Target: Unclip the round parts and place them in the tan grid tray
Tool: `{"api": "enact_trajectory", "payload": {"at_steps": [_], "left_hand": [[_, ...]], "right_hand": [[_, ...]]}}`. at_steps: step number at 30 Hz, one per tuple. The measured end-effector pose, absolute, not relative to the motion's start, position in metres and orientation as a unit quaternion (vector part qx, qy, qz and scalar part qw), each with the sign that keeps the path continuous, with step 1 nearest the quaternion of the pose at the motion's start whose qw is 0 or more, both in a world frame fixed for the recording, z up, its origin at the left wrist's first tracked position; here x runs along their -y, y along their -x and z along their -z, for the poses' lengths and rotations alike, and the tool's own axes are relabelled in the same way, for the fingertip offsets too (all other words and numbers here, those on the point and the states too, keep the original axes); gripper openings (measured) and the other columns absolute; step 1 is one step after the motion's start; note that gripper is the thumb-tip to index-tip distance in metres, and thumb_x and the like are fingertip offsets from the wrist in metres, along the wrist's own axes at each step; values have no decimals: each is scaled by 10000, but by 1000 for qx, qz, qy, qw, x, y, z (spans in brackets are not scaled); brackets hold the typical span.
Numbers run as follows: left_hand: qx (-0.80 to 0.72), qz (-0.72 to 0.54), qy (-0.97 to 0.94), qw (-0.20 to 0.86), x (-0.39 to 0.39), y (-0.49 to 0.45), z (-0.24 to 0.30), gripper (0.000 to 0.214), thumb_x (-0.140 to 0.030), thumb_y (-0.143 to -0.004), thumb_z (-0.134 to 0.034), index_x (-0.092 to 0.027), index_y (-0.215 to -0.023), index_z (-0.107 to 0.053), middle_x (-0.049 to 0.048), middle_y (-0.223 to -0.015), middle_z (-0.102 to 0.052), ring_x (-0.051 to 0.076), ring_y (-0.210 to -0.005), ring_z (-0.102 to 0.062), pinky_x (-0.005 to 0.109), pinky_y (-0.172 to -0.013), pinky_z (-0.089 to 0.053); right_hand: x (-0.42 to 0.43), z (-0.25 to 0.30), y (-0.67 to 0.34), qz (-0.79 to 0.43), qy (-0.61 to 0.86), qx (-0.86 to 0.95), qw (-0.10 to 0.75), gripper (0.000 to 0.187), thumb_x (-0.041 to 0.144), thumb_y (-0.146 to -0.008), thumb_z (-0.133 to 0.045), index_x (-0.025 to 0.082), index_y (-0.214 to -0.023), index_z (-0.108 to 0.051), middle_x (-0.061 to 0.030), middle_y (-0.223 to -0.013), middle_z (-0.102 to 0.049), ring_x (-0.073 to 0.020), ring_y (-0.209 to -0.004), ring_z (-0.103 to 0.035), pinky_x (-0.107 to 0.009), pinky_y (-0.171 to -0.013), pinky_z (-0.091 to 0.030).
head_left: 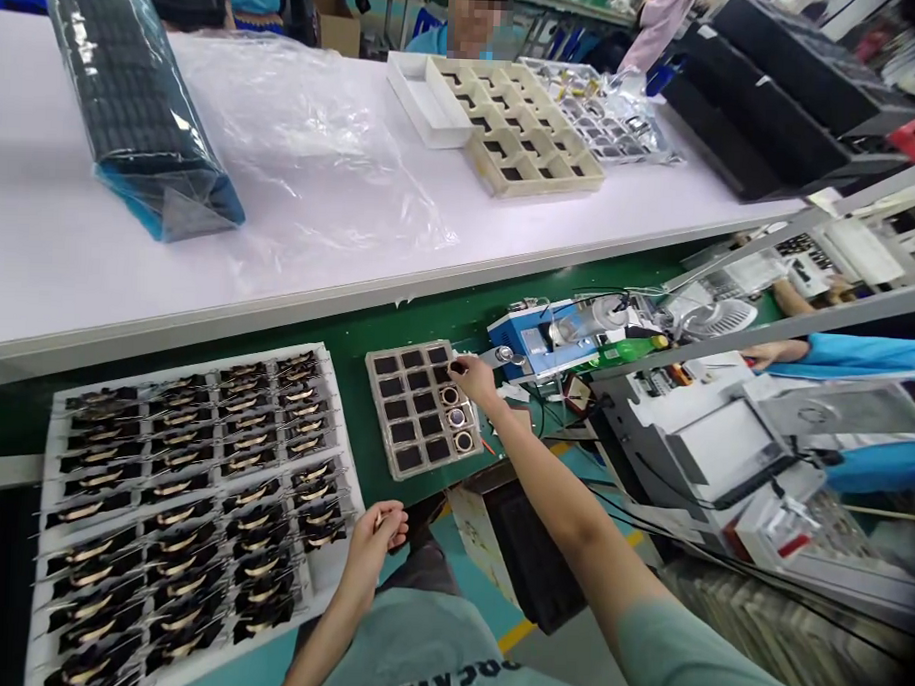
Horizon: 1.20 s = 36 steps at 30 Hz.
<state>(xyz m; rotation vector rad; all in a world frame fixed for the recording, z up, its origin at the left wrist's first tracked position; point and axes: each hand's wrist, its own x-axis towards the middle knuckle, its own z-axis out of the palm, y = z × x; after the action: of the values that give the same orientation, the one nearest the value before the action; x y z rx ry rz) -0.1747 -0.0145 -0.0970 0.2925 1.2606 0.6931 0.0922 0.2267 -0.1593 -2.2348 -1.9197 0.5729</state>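
Note:
My right hand (472, 377) reaches over the upper right part of a pale compartment tray (381, 420). Its thumb and fingers are pinched together at a compartment there; what they grip is too small to name. Dark square pads (396, 410) line many compartments, and round pieces with a gold-coloured rim (456, 417) sit in the right column just below the hand. Lower down, between this tray and a large white tray (340, 424), my left hand (382, 530) is raised with curled fingers, and something small may be in them. Black parts with thin wires and cream curved strips (174, 487) fill the white tray in rows.
A blue device (533, 341) with cables and a green bottle (628, 351) stand right of the compartment tray. Above runs a white shelf (40, 258) bearing a wrapped black stack (128, 91), plastic film (307, 128) and a cream divided tray (538, 178). A co-worker's hand (773, 352) shows at right.

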Motion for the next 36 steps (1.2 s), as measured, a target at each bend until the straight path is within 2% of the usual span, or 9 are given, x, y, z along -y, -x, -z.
{"api": "enact_trajectory", "payload": {"at_steps": [4, 7, 12, 17, 23, 27, 29, 32, 36], "left_hand": [[-576, -312, -130, 744, 15, 176, 103, 512, -578, -635, -820, -164, -912, -703, 93, -914, -682, 174, -791, -637, 298, -728, -525], [-575, -317, -127, 744, 15, 177, 107, 519, -579, -631, -821, -163, -915, -699, 88, -903, -673, 171, -790, -630, 294, -724, -522], [-577, -329, -109, 740, 15, 180, 113, 532, -577, -614, -833, -158, -911, -694, 73, -875, -662, 157, -776, -620, 279, -711, -520], [-575, -324, -112, 743, 13, 178, 117, 504, -557, -642, -831, -160, -923, -698, 77, -886, -669, 165, -785, -634, 287, -716, -534], [-553, -357, -64, 750, -19, 155, 112, 318, -455, -810, -732, -196, -992, -706, 112, -1070, -694, 256, -1050, -677, 404, -969, -536], [-536, -404, -58, 739, -67, 129, 103, 310, -459, -912, -601, -195, -1046, -694, 123, -1129, -692, 276, -1123, -657, 439, -1016, -516], [-521, -413, -68, 744, -89, 118, 99, 394, -512, -948, -519, -179, -1087, -680, 132, -1127, -691, 275, -1125, -650, 435, -992, -524], [-487, -399, -109, 769, -110, 105, 93, 532, -597, -965, -424, -151, -1120, -668, 141, -1094, -693, 275, -1124, -633, 402, -945, -532], [-454, -352, -162, 802, -117, 94, 82, 612, -673, -937, -411, -154, -1130, -670, 139, -1132, -683, 270, -1145, -605, 348, -915, -517]], "right_hand": [[-225, 156, -84, -130, 717, 685, -19, 257, 233, -911, -518, 118, -1020, -721, -152, -1039, -714, -250, -997, -621, -286, -847, -430], [-227, 157, -74, -102, 707, 696, -75, 253, 188, -890, -554, 74, -1054, -709, -200, -1095, -691, -279, -1081, -589, -313, -908, -413], [-229, 164, -60, -120, 725, 672, -98, 267, 246, -906, -582, 69, -1052, -719, -211, -1091, -704, -290, -1096, -602, -318, -906, -416], [-218, 176, -57, -127, 772, 623, -8, 347, 355, -961, -551, 113, -1157, -704, -172, -1082, -728, -292, -1087, -615, -346, -939, -424], [-191, 186, -58, -145, 772, 598, 157, 352, 292, -980, -468, 112, -1195, -680, -170, -1166, -705, -307, -1152, -594, -416, -995, -450], [-148, 160, -54, -197, 722, 600, 282, 428, 300, -980, -419, 143, -1344, -582, -168, -1196, -682, -286, -1080, -638, -451, -934, -519], [-125, 135, -51, -249, 637, 668, 293, 488, 326, -956, -489, 204, -1427, -512, -145, -1290, -639, -278, -1131, -625, -454, -935, -538], [-106, 99, -51, -291, 492, 783, 245, 581, 288, -904, -597, 266, -1470, -474, -101, -1413, -570, -293, -1283, -532, -504, -1029, -500], [-110, 82, -64, -283, 445, 822, 215, 486, 220, -917, -579, 221, -1402, -556, -117, -1285, -659, -290, -1196, -581, -512, -1003, -520]]}}
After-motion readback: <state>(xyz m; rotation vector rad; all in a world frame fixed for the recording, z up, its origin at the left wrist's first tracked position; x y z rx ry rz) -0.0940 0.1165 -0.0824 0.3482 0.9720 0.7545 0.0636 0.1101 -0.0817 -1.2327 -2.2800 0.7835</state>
